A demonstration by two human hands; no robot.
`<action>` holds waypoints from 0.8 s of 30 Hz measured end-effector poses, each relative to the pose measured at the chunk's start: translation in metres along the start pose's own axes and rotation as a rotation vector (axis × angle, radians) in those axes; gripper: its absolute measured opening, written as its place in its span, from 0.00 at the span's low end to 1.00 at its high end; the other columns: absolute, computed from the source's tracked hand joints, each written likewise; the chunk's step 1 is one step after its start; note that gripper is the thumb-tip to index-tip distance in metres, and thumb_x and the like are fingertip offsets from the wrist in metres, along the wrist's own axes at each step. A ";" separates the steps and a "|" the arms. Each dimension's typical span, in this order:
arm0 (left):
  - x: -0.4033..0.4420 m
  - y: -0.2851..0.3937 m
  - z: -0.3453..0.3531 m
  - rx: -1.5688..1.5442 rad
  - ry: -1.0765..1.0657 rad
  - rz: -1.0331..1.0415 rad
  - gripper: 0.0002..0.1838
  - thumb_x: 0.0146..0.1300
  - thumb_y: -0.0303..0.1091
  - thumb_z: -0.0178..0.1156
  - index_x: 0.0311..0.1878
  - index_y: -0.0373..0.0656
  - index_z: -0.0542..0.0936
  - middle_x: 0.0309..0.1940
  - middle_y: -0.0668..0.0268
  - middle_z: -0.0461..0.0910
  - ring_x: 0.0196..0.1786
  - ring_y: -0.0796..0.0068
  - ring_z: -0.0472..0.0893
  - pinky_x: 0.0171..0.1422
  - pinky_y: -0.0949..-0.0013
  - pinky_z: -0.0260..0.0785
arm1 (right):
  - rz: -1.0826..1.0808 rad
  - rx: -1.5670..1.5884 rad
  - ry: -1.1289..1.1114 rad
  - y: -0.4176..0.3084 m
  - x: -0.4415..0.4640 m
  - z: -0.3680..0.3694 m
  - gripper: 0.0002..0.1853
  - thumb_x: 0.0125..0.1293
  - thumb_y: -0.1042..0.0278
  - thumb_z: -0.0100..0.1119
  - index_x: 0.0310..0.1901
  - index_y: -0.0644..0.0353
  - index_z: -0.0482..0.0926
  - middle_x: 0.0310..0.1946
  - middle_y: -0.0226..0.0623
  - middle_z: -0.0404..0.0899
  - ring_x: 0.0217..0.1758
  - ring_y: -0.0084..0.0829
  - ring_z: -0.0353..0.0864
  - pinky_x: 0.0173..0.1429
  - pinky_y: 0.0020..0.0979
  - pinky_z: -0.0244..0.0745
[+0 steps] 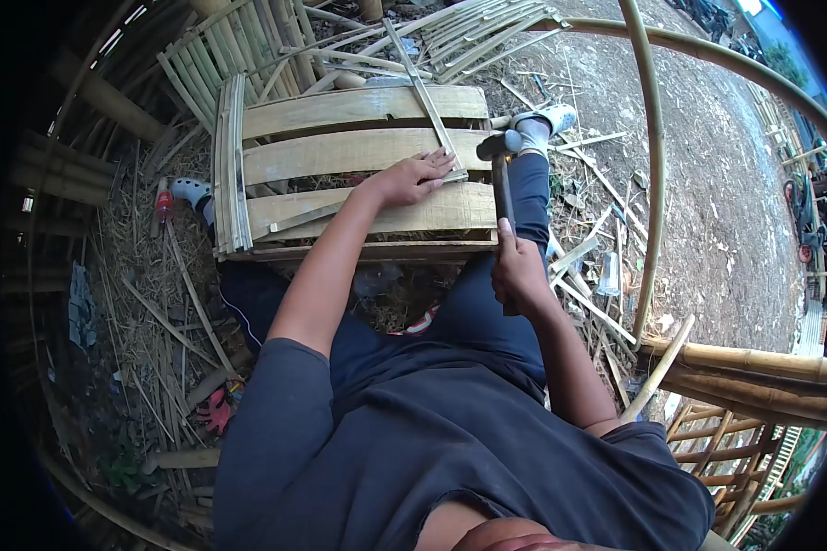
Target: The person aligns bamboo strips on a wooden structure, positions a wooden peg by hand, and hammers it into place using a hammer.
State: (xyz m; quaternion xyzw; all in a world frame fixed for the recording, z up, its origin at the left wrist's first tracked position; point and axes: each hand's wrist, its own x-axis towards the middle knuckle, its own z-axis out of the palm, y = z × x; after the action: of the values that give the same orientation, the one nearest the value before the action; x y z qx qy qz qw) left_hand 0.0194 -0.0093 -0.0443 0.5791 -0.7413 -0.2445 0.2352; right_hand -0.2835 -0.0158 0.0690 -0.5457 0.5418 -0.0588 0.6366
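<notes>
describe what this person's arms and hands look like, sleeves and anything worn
The left hand and right hand are bare, without gloves; no watch or bracelet shows. The short sleeves belong to a plain dark shirt. Any small ring would be hard to make out.

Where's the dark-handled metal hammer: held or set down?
Held: the right hand grips the hammer by its handle. Whether its head touches the pale slatted wooden crate, cannot tell.
</notes>
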 end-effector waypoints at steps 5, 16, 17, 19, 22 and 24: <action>-0.007 0.001 0.001 -0.089 0.023 -0.022 0.28 0.84 0.38 0.45 0.82 0.42 0.67 0.86 0.61 0.59 0.90 0.59 0.51 0.93 0.57 0.40 | -0.009 -0.120 0.005 -0.013 0.004 -0.023 0.31 0.84 0.37 0.47 0.29 0.57 0.69 0.15 0.27 0.66 0.13 0.24 0.67 0.16 0.32 0.62; -0.008 0.002 -0.003 -0.294 0.149 -0.103 0.28 0.87 0.45 0.40 0.82 0.44 0.67 0.85 0.56 0.60 0.89 0.59 0.54 0.92 0.61 0.44 | -0.112 -0.409 -0.008 -0.024 -0.009 -0.020 0.32 0.83 0.38 0.50 0.29 0.61 0.73 0.15 0.33 0.70 0.13 0.27 0.71 0.17 0.36 0.66; -0.007 0.003 -0.002 -0.287 0.146 -0.120 0.28 0.87 0.45 0.40 0.82 0.44 0.67 0.85 0.55 0.60 0.89 0.59 0.54 0.92 0.61 0.44 | -0.153 -0.404 0.033 -0.032 -0.020 -0.018 0.33 0.84 0.39 0.49 0.30 0.63 0.74 0.14 0.33 0.70 0.14 0.28 0.74 0.18 0.37 0.68; -0.004 -0.002 0.001 -0.316 0.174 -0.079 0.29 0.88 0.47 0.40 0.82 0.42 0.67 0.85 0.54 0.60 0.89 0.58 0.54 0.91 0.61 0.44 | -0.332 -0.336 0.085 -0.018 -0.019 -0.017 0.33 0.84 0.39 0.48 0.30 0.64 0.75 0.14 0.34 0.71 0.14 0.30 0.75 0.19 0.37 0.69; -0.005 -0.005 -0.001 -0.354 0.182 -0.072 0.30 0.88 0.48 0.39 0.82 0.39 0.66 0.86 0.53 0.59 0.90 0.59 0.51 0.91 0.61 0.42 | -0.153 -0.360 0.079 0.005 -0.006 0.003 0.33 0.85 0.40 0.46 0.31 0.65 0.74 0.16 0.38 0.74 0.14 0.31 0.75 0.19 0.39 0.69; -0.006 -0.006 0.001 -0.344 0.172 -0.076 0.30 0.88 0.48 0.39 0.82 0.39 0.66 0.86 0.53 0.58 0.90 0.59 0.51 0.91 0.61 0.42 | 0.040 -0.282 0.009 0.020 0.014 -0.003 0.33 0.84 0.38 0.48 0.29 0.62 0.73 0.17 0.34 0.73 0.14 0.29 0.74 0.18 0.36 0.68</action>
State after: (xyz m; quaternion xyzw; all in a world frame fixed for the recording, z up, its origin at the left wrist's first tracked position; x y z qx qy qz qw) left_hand 0.0243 -0.0043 -0.0491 0.5769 -0.6433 -0.3259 0.3836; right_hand -0.2900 -0.0188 0.0461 -0.6185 0.5583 0.0280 0.5522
